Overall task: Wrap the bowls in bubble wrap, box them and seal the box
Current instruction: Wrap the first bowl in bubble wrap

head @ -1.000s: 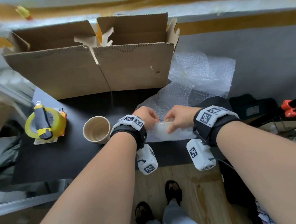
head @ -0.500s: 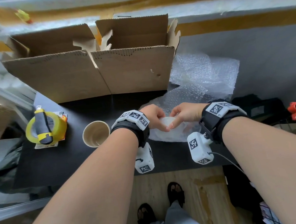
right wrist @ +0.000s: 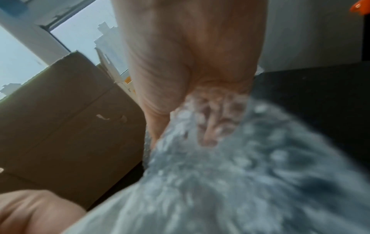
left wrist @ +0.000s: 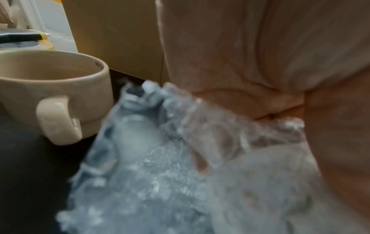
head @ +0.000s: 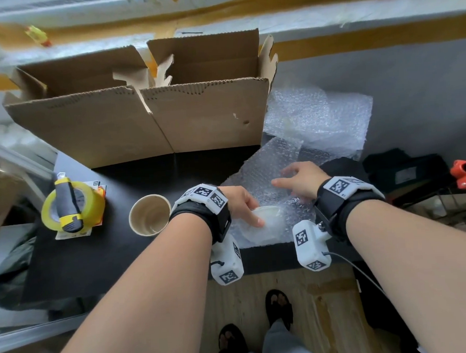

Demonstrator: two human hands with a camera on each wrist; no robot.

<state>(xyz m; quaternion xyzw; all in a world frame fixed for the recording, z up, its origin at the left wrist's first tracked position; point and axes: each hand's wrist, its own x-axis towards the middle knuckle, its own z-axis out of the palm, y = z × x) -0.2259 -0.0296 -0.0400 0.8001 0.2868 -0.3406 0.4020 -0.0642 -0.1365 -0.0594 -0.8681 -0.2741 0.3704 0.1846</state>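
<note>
Gripping is mostly the left hand's work: its fingers curl over the rim of a small white bowl and press it onto a sheet of bubble wrap at the desk's front edge. In the left wrist view a fold of the wrap lies against those fingers, but it is too blurred to tell whether they pinch it as well. Just beside it, the right hand is spread, fingers fairly straight, over the same sheet; the right wrist view shows fingertips through the plastic, and whether they pinch it I cannot tell. A beige mug stands upright to the left of the bowl, near the wrist. Toward the desk's left edge a yellow roll of tape has a yellow and grey cutter resting across it. An open cardboard box sits along the back edge, and more bubble wrap is piled at the back right corner beside it.
</note>
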